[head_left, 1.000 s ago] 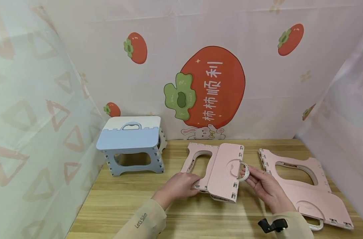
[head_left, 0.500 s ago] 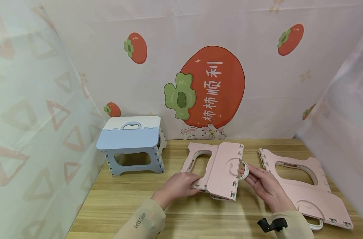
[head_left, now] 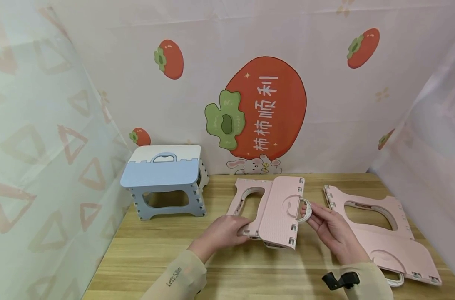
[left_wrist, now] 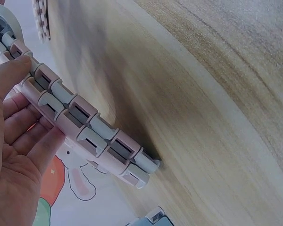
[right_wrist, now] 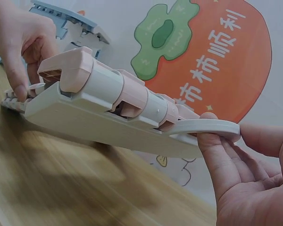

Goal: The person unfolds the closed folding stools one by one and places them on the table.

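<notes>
A folded pink-and-white folding stool (head_left: 281, 210) is held between both hands over the wooden table. My left hand (head_left: 225, 231) grips its near left edge; in the left wrist view the thumb and fingers of that hand (left_wrist: 19, 113) pinch the hinged leg edge. My right hand (head_left: 334, 231) holds the white carry handle (head_left: 305, 210) on the stool's right side. The right wrist view shows thumb and fingers around the handle (right_wrist: 207, 129), and the stool's right side (right_wrist: 118, 99) tilted up above the tabletop, with a shadow beneath.
A blue-and-white folding stool (head_left: 161, 179) stands unfolded at the back left. Another pink stool (head_left: 396, 246) lies folded flat on the right, close to my right forearm. A printed cloth backdrop (head_left: 324, 125) rises behind the wooden table (head_left: 167, 262) and along its sides.
The right side of the held stool has risen slightly, with my right hand moving a little up along with the handle. My left hand keeps its grip at nearly the same place.
</notes>
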A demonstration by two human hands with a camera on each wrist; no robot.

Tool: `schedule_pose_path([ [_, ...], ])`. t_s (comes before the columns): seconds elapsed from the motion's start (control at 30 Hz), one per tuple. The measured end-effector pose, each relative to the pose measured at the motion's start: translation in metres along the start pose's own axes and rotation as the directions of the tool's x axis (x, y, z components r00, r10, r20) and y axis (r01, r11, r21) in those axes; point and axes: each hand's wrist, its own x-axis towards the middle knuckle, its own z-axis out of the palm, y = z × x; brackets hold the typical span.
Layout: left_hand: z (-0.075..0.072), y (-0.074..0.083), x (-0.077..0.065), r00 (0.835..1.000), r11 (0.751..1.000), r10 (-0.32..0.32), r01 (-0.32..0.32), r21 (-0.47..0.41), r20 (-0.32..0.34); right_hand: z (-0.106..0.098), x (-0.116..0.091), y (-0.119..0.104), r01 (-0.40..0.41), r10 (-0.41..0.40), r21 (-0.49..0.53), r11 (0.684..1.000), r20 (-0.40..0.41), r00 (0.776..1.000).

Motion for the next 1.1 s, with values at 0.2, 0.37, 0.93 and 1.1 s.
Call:
schedule_pose_path([
  [0.2, -0.001, -0.001, -0.001, 1.000, 1.000, 0.004, -0.004, -0.003, -0.007, 0.003, 0.002, -0.001, 0.001, -0.001, 0.006, 1.000, 0.025, 1.000],
  [0.37, -0.002, -0.001, -0.002, 1.000, 1.000, 0.012, -0.013, -0.002, -0.008, 0.005, 0.003, -0.002, 0.002, -0.002, 0.009, 1.000, 0.027, 1.000],
  [0.93, -0.003, -0.004, -0.003, 1.000, 0.999, 0.022, -0.022, -0.035, -0.016, 0.014, 0.005, -0.009, 0.012, -0.014, 0.040, 0.999, 0.073, 0.997],
  [1.1, -0.005, -0.004, -0.003, 0.999, 0.999, 0.022, -0.023, -0.039, -0.023, 0.017, 0.007, -0.011, 0.022, -0.024, 0.027, 0.999, 0.070, 0.997],
])
